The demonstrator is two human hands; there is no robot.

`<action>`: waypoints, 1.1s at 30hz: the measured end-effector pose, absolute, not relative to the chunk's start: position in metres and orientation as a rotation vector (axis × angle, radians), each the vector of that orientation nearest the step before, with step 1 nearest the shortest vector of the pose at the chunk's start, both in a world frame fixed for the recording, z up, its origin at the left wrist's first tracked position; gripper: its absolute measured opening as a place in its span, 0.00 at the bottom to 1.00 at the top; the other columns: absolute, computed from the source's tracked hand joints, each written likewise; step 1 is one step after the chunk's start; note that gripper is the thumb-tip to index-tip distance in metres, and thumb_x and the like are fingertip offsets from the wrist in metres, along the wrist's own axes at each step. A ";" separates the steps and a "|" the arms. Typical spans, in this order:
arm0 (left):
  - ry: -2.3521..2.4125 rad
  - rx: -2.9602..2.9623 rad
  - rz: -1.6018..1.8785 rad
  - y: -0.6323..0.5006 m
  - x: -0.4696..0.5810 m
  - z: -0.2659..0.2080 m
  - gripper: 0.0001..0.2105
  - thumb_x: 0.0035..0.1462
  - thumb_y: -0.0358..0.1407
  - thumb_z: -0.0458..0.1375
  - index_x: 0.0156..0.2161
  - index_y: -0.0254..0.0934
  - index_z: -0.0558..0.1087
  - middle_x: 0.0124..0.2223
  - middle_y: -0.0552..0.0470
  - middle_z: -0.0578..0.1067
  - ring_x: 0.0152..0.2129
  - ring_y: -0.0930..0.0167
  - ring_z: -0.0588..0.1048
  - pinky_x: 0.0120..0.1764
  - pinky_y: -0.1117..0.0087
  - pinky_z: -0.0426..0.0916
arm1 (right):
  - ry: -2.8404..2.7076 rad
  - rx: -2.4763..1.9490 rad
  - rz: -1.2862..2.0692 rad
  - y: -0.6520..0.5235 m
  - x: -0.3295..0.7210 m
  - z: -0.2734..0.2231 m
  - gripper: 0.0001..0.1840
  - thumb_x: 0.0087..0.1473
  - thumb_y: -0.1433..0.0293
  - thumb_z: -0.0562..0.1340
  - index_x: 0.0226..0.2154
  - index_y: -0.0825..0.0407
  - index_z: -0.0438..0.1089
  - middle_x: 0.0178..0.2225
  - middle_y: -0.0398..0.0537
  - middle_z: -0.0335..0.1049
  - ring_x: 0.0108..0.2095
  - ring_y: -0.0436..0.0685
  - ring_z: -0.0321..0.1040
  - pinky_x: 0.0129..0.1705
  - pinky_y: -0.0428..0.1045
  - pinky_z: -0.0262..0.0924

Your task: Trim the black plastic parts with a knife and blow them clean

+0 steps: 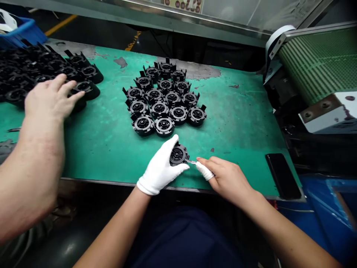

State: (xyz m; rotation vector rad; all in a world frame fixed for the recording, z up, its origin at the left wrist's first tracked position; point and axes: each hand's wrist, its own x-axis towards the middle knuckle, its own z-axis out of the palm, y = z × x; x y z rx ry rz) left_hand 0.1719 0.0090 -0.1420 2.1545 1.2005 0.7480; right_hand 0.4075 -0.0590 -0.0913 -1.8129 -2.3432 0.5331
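My left hand (160,167), in a white glove, grips a round black plastic part (177,154) near the table's front edge, with its ringed face turned up toward me. My right hand (223,173) is bare except for a white cover on the thumb. Between its thumb and forefinger is a small knife with a thin metal blade (191,161), whose tip touches the right rim of the part. The knife's handle is hidden in the fingers. Just beyond my hands, several similar black parts (164,125) stand grouped on the green tabletop.
A co-worker's bare hand (50,96) reaches over a dense pile of black parts (33,67) at left. A blue basket (25,33) sits behind it. At right are a phone (283,175) on the green table (234,130) and a green conveyor belt (323,59).
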 end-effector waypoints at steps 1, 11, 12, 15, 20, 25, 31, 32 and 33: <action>1.219 2.155 0.760 0.010 0.175 -0.146 0.43 0.54 0.48 0.67 0.69 0.39 0.52 0.68 0.42 0.61 0.65 0.59 0.62 0.66 0.55 0.60 | -2.375 -1.845 0.485 -0.058 0.403 -0.090 0.22 0.66 0.69 0.53 0.60 0.44 0.69 0.39 0.47 0.76 0.39 0.57 0.73 0.36 0.47 0.64; 1.253 2.168 0.766 0.009 0.176 -0.146 0.40 0.55 0.44 0.65 0.68 0.37 0.54 0.68 0.43 0.62 0.65 0.60 0.63 0.66 0.56 0.59 | -2.251 -2.237 0.147 -0.028 0.435 -0.087 0.21 0.61 0.70 0.56 0.54 0.45 0.73 0.39 0.52 0.77 0.33 0.61 0.74 0.27 0.49 0.58; 1.242 2.172 0.724 0.011 0.176 -0.144 0.41 0.55 0.43 0.65 0.69 0.37 0.52 0.68 0.42 0.61 0.65 0.60 0.62 0.67 0.56 0.58 | -2.189 -2.281 0.113 -0.024 0.447 -0.086 0.20 0.60 0.71 0.55 0.52 0.47 0.75 0.39 0.54 0.78 0.32 0.61 0.74 0.27 0.50 0.58; 1.101 2.213 0.535 0.022 0.170 -0.131 0.44 0.53 0.41 0.67 0.70 0.41 0.49 0.69 0.46 0.60 0.65 0.62 0.62 0.67 0.59 0.58 | -2.145 -2.221 0.106 -0.018 0.469 -0.083 0.20 0.62 0.70 0.55 0.53 0.47 0.74 0.43 0.53 0.78 0.38 0.63 0.75 0.32 0.51 0.62; 0.905 2.366 0.410 0.038 0.140 -0.107 0.31 0.63 0.41 0.58 0.68 0.49 0.55 0.70 0.56 0.58 0.67 0.65 0.58 0.68 0.58 0.55 | -2.214 -1.950 0.293 -0.033 0.457 -0.091 0.19 0.64 0.68 0.55 0.55 0.45 0.72 0.45 0.47 0.78 0.42 0.58 0.75 0.42 0.49 0.66; 1.206 2.154 0.698 0.013 0.144 -0.117 0.42 0.54 0.53 0.65 0.68 0.42 0.55 0.68 0.45 0.62 0.65 0.58 0.62 0.66 0.53 0.59 | -2.298 -1.761 0.499 -0.038 0.439 -0.095 0.18 0.66 0.66 0.55 0.54 0.43 0.73 0.44 0.44 0.78 0.42 0.54 0.75 0.41 0.46 0.66; 1.390 2.061 0.879 -0.012 0.187 -0.152 0.47 0.51 0.52 0.67 0.68 0.37 0.51 0.62 0.39 0.69 0.60 0.57 0.68 0.63 0.54 0.63 | -2.541 -1.688 0.464 -0.013 0.424 -0.084 0.18 0.67 0.63 0.56 0.56 0.40 0.72 0.41 0.43 0.78 0.40 0.55 0.74 0.36 0.47 0.61; 1.407 2.072 0.882 -0.012 0.188 -0.154 0.45 0.52 0.51 0.67 0.68 0.37 0.52 0.61 0.40 0.70 0.59 0.58 0.70 0.63 0.55 0.64 | -2.574 -1.682 0.455 -0.008 0.423 -0.082 0.18 0.67 0.63 0.55 0.55 0.40 0.73 0.41 0.43 0.78 0.40 0.55 0.74 0.35 0.47 0.60; 1.416 2.087 0.878 -0.012 0.188 -0.155 0.45 0.52 0.51 0.67 0.68 0.37 0.53 0.61 0.41 0.70 0.59 0.58 0.70 0.63 0.56 0.65 | -2.601 -1.673 0.451 -0.004 0.423 -0.081 0.18 0.67 0.62 0.55 0.55 0.40 0.73 0.41 0.43 0.78 0.40 0.55 0.74 0.34 0.47 0.59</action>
